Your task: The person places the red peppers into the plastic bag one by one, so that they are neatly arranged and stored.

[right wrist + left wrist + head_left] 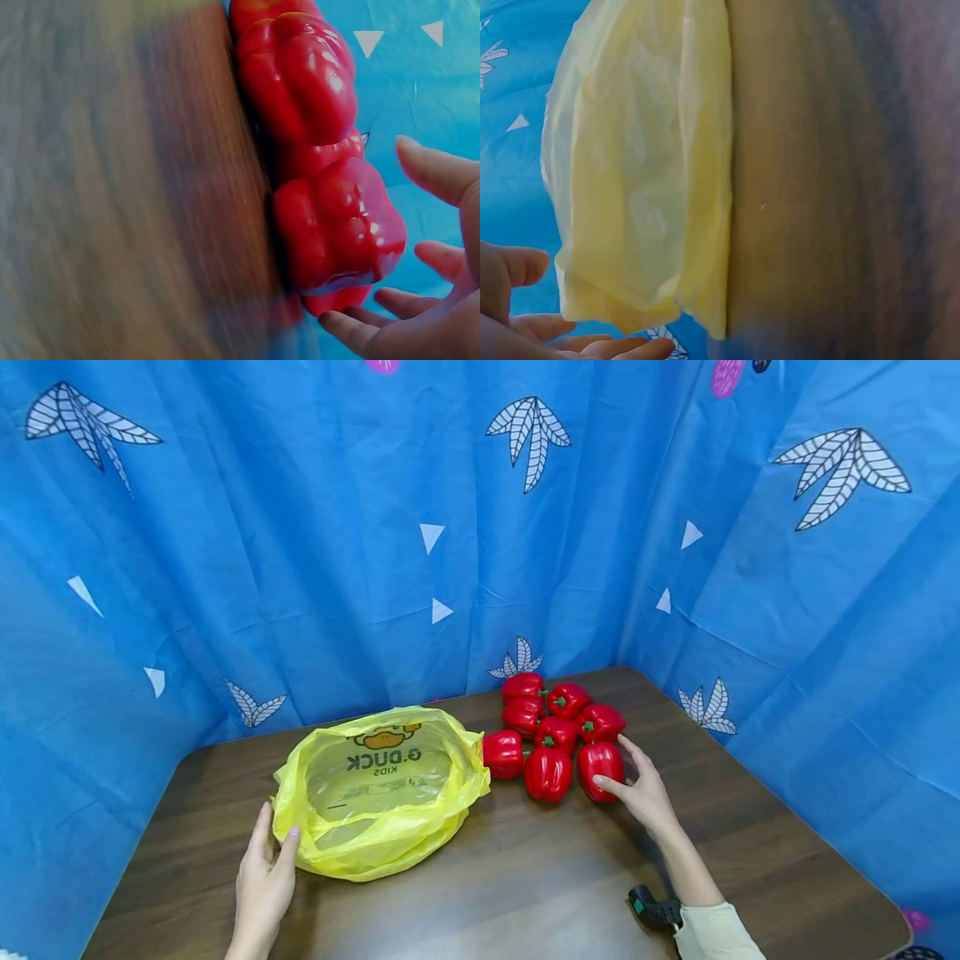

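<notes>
A yellow plastic bag (pixel 382 852) with a duck print stands wide-mouthed on the table. At its left side is my left hand (pixel 264 885), thumb and fingers spread beside the rim; the left wrist view shows the fingers (pixel 619 346) right at the bag's lower edge. To the right lies a cluster of several red bell peppers (pixel 548 772) with green stems. My right hand (pixel 647 792) reaches around the front right pepper (pixel 600 767), its thumb overlapping it in the head view. In the right wrist view those fingers are parted beside the pepper (pixel 341 225), not curled round it.
The brown wooden table (pixel 525 893) has rounded corners. A blue patterned curtain (pixel 337 527) hangs along its back and sides. A black device (pixel 654 910) is worn on the right wrist, by a pale sleeve (pixel 716 933). The leftmost pepper (pixel 502 753) sits against the bag.
</notes>
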Action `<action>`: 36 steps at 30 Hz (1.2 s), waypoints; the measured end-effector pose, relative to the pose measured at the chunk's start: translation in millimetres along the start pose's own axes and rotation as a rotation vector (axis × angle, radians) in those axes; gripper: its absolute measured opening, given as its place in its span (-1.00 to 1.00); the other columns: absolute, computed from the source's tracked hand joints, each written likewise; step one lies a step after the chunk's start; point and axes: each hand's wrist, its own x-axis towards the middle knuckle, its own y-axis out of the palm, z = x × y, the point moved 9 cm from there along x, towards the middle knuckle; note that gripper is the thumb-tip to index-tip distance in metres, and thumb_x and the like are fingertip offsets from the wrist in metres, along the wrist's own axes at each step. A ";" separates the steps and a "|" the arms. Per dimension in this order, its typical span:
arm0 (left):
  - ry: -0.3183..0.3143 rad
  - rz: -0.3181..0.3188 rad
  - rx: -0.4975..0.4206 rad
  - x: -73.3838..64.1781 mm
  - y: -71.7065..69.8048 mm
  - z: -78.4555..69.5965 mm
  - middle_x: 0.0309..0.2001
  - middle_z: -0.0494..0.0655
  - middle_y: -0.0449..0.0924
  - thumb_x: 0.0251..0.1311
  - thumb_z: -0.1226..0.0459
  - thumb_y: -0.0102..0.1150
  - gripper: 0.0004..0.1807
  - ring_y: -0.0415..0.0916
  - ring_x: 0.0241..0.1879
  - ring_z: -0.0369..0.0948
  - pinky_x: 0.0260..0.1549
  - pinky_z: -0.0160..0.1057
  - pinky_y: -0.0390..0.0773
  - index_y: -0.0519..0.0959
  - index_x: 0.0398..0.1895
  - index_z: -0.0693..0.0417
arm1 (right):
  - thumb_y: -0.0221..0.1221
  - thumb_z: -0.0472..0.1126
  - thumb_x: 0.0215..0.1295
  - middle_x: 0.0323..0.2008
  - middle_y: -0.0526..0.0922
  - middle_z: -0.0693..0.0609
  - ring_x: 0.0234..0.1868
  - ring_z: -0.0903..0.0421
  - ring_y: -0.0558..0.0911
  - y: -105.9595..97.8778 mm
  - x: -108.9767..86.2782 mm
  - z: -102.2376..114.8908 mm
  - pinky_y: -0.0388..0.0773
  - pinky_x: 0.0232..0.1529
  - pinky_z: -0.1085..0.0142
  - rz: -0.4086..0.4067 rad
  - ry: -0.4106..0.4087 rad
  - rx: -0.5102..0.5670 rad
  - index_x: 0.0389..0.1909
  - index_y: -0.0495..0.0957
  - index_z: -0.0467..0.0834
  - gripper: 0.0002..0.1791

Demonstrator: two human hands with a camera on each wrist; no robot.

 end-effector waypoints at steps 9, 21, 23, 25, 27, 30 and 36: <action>-0.011 -0.118 -0.038 -5.5 -0.5 6.3 0.36 0.05 -0.07 0.32 0.14 -0.26 -0.43 0.02 0.27 0.08 0.14 0.04 0.21 -0.09 0.37 -0.22 | 0.33 -0.18 -0.08 0.27 0.10 -0.22 0.18 -0.21 0.19 13.0 0.8 -9.2 0.43 -0.02 -0.07 0.063 0.014 0.023 0.37 -0.10 -0.01 0.03; -0.032 -0.300 -0.046 -11.0 -9.4 10.2 0.15 0.03 0.35 0.28 0.09 -0.16 -0.57 0.35 0.08 -0.04 0.02 -0.17 0.35 0.31 0.21 -0.12 | 0.33 -0.11 -0.08 0.25 0.13 -0.26 0.13 -0.25 0.25 13.7 2.5 -12.8 0.42 -0.04 -0.10 0.064 0.024 -0.064 0.37 -0.13 0.05 0.05; -0.025 -0.320 -0.060 -11.6 -10.1 8.7 0.11 0.04 0.38 0.28 0.09 -0.16 -0.58 0.36 0.06 -0.04 0.02 -0.10 0.36 0.35 0.18 -0.10 | 0.33 -0.10 -0.08 0.25 0.13 -0.27 0.13 -0.25 0.25 12.4 2.4 -13.5 0.43 -0.04 -0.10 0.063 0.023 -0.069 0.37 -0.14 0.05 0.05; -0.019 -0.338 -0.066 -12.2 -11.0 7.0 0.08 0.05 0.41 0.27 0.10 -0.15 -0.60 0.36 0.06 -0.03 0.01 -0.04 0.36 0.38 0.16 -0.10 | 0.33 -0.11 -0.08 0.25 0.12 -0.27 0.13 -0.26 0.25 11.4 2.2 -14.0 0.43 -0.05 -0.10 0.062 0.022 -0.072 0.37 -0.14 0.07 0.05; -0.017 -0.348 -0.071 -12.9 -11.7 6.2 0.07 0.06 0.42 0.27 0.11 -0.14 -0.61 0.35 0.07 -0.02 0.01 -0.01 0.35 0.40 0.14 -0.09 | 0.33 -0.10 -0.08 0.25 0.12 -0.28 0.14 -0.27 0.25 11.2 2.2 -14.3 0.42 -0.05 -0.11 0.064 0.021 -0.073 0.37 -0.15 0.07 0.06; -0.022 -0.352 -0.078 -13.6 -12.6 6.9 0.08 0.08 0.40 0.27 0.12 -0.13 -0.62 0.34 0.08 0.01 0.03 0.02 0.33 0.41 0.14 -0.08 | 0.33 -0.09 -0.08 0.25 0.11 -0.28 0.15 -0.28 0.24 11.7 2.7 -14.8 0.42 -0.04 -0.11 0.068 0.024 -0.075 0.37 -0.15 0.08 0.06; -0.022 -0.370 -0.089 -14.9 -13.9 9.8 0.06 0.07 0.42 0.27 0.12 -0.12 -0.62 0.34 0.09 0.02 0.03 0.02 0.32 0.42 0.12 -0.06 | 0.33 -0.05 -0.08 0.25 0.12 -0.29 0.14 -0.29 0.25 13.2 4.7 -16.4 0.44 -0.06 -0.10 0.071 0.022 -0.095 0.37 -0.15 0.09 0.06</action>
